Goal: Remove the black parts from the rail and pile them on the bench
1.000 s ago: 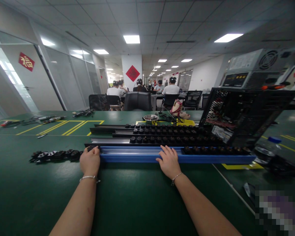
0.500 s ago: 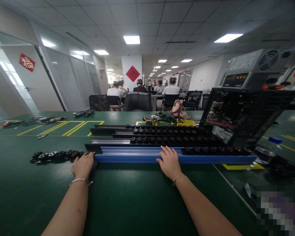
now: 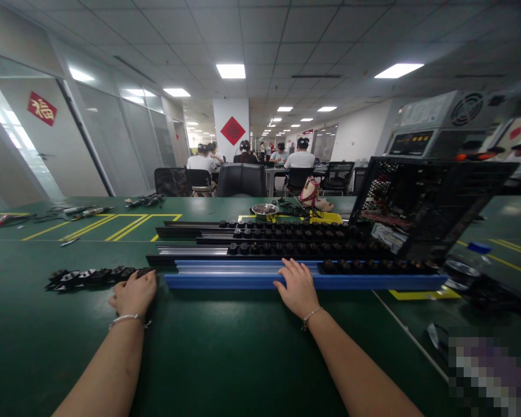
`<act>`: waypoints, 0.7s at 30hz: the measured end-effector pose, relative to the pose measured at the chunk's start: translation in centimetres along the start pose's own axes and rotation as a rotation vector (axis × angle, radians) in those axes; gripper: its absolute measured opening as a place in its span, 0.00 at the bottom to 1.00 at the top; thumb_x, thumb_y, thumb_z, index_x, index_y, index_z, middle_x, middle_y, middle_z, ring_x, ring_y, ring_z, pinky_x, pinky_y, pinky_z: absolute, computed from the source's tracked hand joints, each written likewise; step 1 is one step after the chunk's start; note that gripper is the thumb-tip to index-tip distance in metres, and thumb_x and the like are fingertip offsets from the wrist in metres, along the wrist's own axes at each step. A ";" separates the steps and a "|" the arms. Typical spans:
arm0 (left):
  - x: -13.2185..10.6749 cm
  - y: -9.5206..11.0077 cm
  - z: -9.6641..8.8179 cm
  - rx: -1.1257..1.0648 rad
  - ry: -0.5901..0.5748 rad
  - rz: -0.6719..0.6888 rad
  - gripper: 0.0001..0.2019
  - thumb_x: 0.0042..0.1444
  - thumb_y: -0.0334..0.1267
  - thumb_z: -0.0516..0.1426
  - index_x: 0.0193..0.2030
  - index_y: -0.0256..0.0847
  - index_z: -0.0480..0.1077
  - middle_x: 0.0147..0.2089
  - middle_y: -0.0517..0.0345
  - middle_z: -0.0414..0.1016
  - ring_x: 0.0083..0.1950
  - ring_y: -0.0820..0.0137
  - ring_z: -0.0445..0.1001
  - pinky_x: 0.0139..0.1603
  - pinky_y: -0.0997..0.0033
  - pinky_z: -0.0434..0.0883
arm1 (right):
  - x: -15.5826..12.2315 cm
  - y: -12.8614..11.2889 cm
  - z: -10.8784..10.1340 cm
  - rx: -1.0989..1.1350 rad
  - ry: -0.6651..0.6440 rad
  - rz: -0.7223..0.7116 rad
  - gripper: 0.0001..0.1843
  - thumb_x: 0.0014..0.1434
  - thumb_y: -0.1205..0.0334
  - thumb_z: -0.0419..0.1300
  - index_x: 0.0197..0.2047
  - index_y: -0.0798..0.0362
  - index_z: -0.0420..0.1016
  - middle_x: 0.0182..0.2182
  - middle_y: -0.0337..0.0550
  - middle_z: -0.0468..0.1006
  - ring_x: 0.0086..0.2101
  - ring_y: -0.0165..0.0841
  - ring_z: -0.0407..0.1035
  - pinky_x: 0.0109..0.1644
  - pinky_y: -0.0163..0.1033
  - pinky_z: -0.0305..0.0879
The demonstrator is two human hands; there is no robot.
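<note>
A long blue channel rail (image 3: 226, 282) lies across the green table, with several round black socket-like parts (image 3: 373, 266) seated in its right half. My right hand (image 3: 298, 288) rests on the rail's middle, fingers spread across the bare metal channel and thumb by the front wall. Left of the rail's end, my left hand (image 3: 134, 293) is closed, with bent fingers at the right end of a row of loose black parts (image 3: 87, 278). Its fingertips are partly hidden, so what they hold cannot be made out.
Behind the blue rail lie several black rails (image 3: 191, 259) with similar parts. An open computer case (image 3: 438, 202) with power supplies (image 3: 434, 119) on top stands right, near a bottle (image 3: 464, 263). A metal bowl (image 3: 264, 210) and cables (image 3: 145, 200) lie farther back. People sit beyond.
My left hand has moved left, away from the blue rail's end and closer to the loose black parts. The right hand stays on the rail. The view has shifted slightly.
</note>
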State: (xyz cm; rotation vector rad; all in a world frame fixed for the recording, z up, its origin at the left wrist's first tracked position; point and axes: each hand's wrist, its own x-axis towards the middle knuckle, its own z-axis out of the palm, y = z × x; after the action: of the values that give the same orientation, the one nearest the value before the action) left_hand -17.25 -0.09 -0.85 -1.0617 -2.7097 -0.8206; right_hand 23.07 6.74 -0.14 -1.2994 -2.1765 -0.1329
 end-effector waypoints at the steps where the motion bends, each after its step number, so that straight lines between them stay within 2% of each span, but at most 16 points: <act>1: 0.1 0.0 -0.3 0.002 -0.017 -0.064 0.23 0.54 0.53 0.44 0.43 0.48 0.74 0.56 0.47 0.68 0.56 0.46 0.60 0.49 0.42 0.60 | 0.0 0.0 0.0 0.004 0.003 -0.001 0.09 0.54 0.57 0.58 0.39 0.50 0.72 0.55 0.46 0.68 0.58 0.42 0.56 0.61 0.52 0.47; 3: 0.2 0.0 -0.9 0.014 -0.050 -0.134 0.23 0.54 0.54 0.44 0.44 0.48 0.74 0.60 0.51 0.64 0.58 0.47 0.58 0.52 0.43 0.59 | 0.0 0.1 0.1 0.010 0.009 -0.003 0.10 0.54 0.57 0.58 0.39 0.50 0.72 0.55 0.46 0.68 0.58 0.42 0.56 0.60 0.52 0.47; 9: -0.1 0.5 -1.7 0.059 -0.083 -0.117 0.22 0.54 0.51 0.45 0.48 0.50 0.73 0.63 0.50 0.59 0.60 0.44 0.55 0.52 0.41 0.58 | 0.0 0.3 0.2 0.026 0.021 -0.004 0.10 0.53 0.58 0.58 0.39 0.50 0.72 0.55 0.46 0.68 0.57 0.43 0.57 0.60 0.52 0.48; 12: -0.7 1.1 -2.0 0.042 -0.016 -0.115 0.22 0.55 0.52 0.44 0.47 0.50 0.74 0.65 0.48 0.56 0.62 0.44 0.53 0.54 0.40 0.57 | 0.0 0.1 0.0 0.041 0.049 -0.006 0.09 0.55 0.57 0.56 0.38 0.51 0.73 0.54 0.45 0.69 0.56 0.41 0.59 0.60 0.51 0.49; 14: -1.2 1.6 -2.2 0.014 0.100 -0.089 0.23 0.56 0.51 0.44 0.48 0.48 0.73 0.65 0.47 0.55 0.63 0.45 0.52 0.55 0.40 0.56 | 0.1 0.1 -0.2 0.045 0.096 -0.008 0.10 0.56 0.58 0.54 0.39 0.51 0.73 0.52 0.46 0.71 0.55 0.40 0.59 0.60 0.50 0.51; 16: -1.7 2.5 -2.3 -0.006 0.264 0.003 0.23 0.57 0.48 0.44 0.51 0.44 0.71 0.65 0.46 0.55 0.64 0.47 0.50 0.57 0.41 0.55 | 0.3 0.2 -0.5 0.023 0.185 0.014 0.13 0.57 0.60 0.51 0.43 0.53 0.72 0.51 0.47 0.71 0.55 0.40 0.58 0.60 0.49 0.51; 18: -2.4 3.8 -2.2 -0.022 0.404 0.158 0.23 0.58 0.46 0.43 0.53 0.39 0.69 0.66 0.46 0.53 0.66 0.49 0.48 0.61 0.44 0.52 | 0.5 0.6 -0.7 -0.034 0.309 0.085 0.18 0.57 0.61 0.50 0.49 0.54 0.69 0.53 0.50 0.69 0.57 0.41 0.55 0.61 0.52 0.48; 21: -4.4 6.9 -1.7 -0.077 0.424 0.457 0.23 0.60 0.43 0.43 0.55 0.33 0.66 0.67 0.42 0.50 0.68 0.54 0.45 0.64 0.51 0.51 | 0.6 1.7 -0.8 -0.125 0.442 0.244 0.24 0.56 0.61 0.49 0.56 0.58 0.63 0.59 0.54 0.61 0.60 0.46 0.48 0.61 0.56 0.45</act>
State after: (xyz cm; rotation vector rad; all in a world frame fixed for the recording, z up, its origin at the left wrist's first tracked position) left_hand -9.54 0.63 2.34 -1.2805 -1.9996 -0.9374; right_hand 24.58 7.80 0.48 -1.4355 -1.6490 -0.4213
